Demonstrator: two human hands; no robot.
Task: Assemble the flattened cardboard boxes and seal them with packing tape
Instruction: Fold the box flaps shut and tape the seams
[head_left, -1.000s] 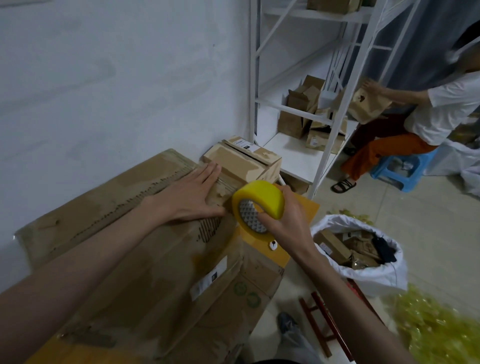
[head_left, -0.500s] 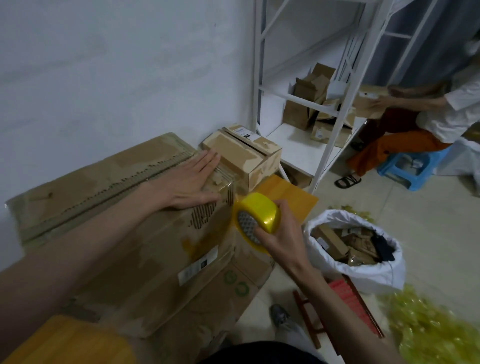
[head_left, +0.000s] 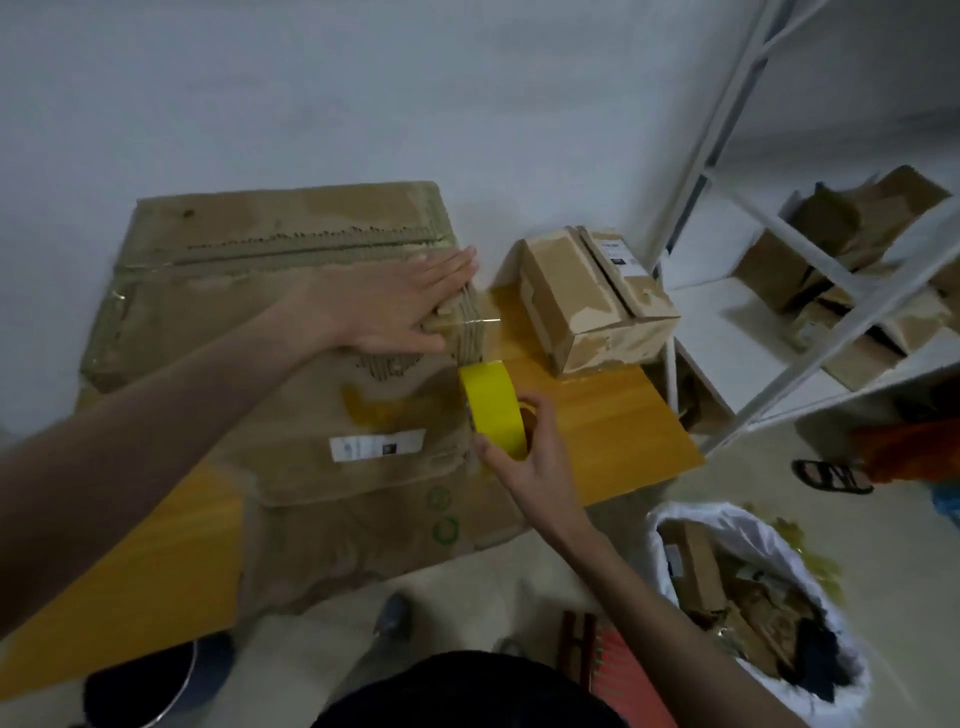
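White wall backs an orange table (head_left: 613, 415) where a large worn box (head_left: 270, 332) lies. On its right end the left hand (head_left: 395, 306) presses flat with straight fingers, and just right of that edge the right hand (head_left: 524, 467) grips a yellow tape roll (head_left: 491, 410) held on edge. Further right sit a small box (head_left: 592, 296), a white shelf (head_left: 727, 332) and a white bag (head_left: 758, 613) of scraps on the floor.
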